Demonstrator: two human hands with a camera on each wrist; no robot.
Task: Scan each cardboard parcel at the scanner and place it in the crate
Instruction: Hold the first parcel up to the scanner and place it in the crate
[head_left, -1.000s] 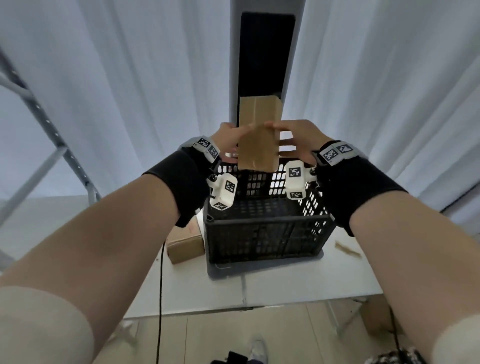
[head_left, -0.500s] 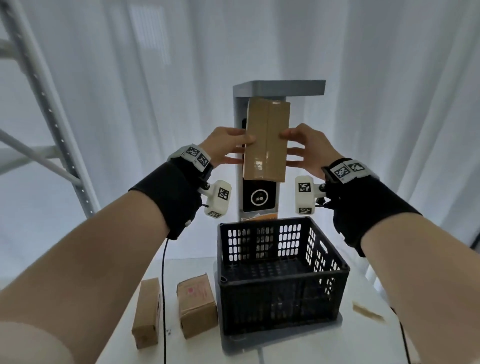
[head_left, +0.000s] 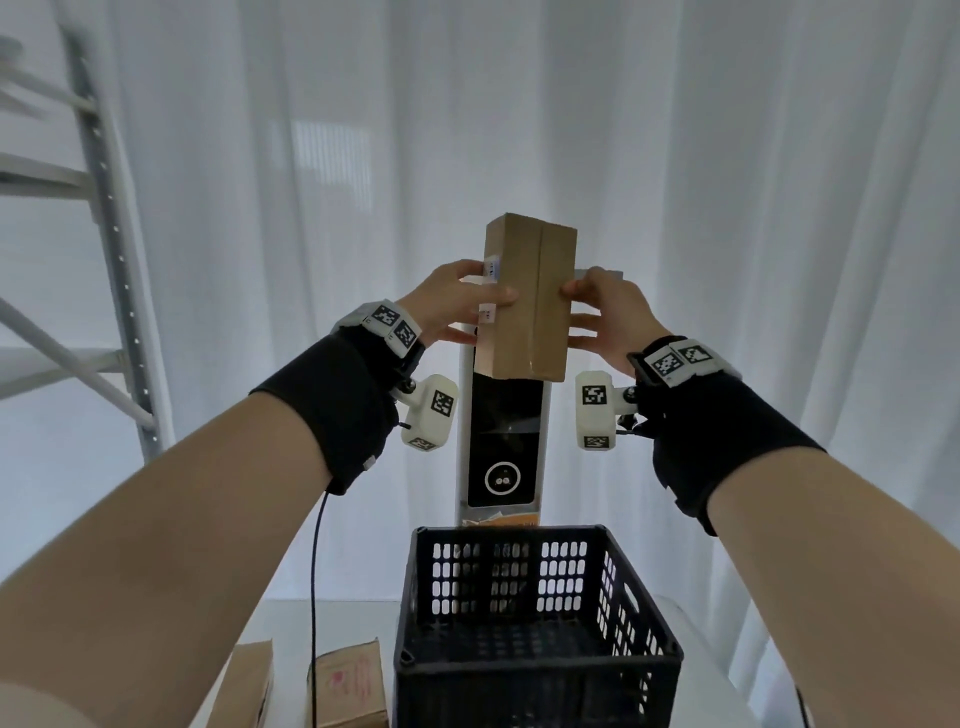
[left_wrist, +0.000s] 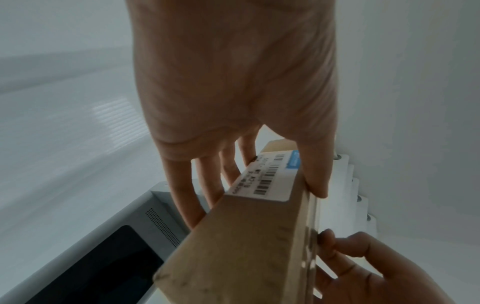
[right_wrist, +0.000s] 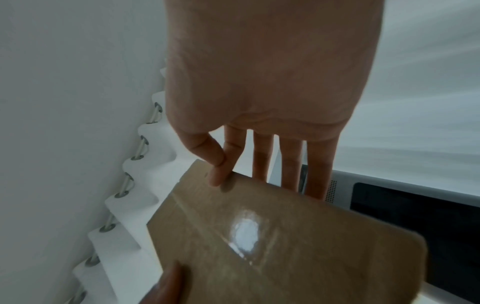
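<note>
A long taped cardboard parcel (head_left: 527, 301) stands upright in the air in front of the top of the white scanner post (head_left: 501, 447). My left hand (head_left: 457, 306) pinches its left edge, thumb on the front and fingers behind. My right hand (head_left: 605, 312) pinches its right edge the same way. The left wrist view shows a white barcode label (left_wrist: 270, 176) on the parcel's (left_wrist: 241, 236) narrow left side. In the right wrist view the taped front face (right_wrist: 272, 236) fills the lower frame. The black plastic crate (head_left: 530, 634) stands below, in front of the scanner.
Two more cardboard parcels (head_left: 247, 686) (head_left: 350, 686) lie on the white table (head_left: 280, 623) left of the crate. A grey metal shelf frame (head_left: 109, 223) stands at the far left. White curtains hang behind. A black cable (head_left: 313, 597) drops from my left wrist.
Both hands have raised the parcel from just above the crate up to the top of the scanner post. My head has tilted upward, so the crate sits lower in view.
</note>
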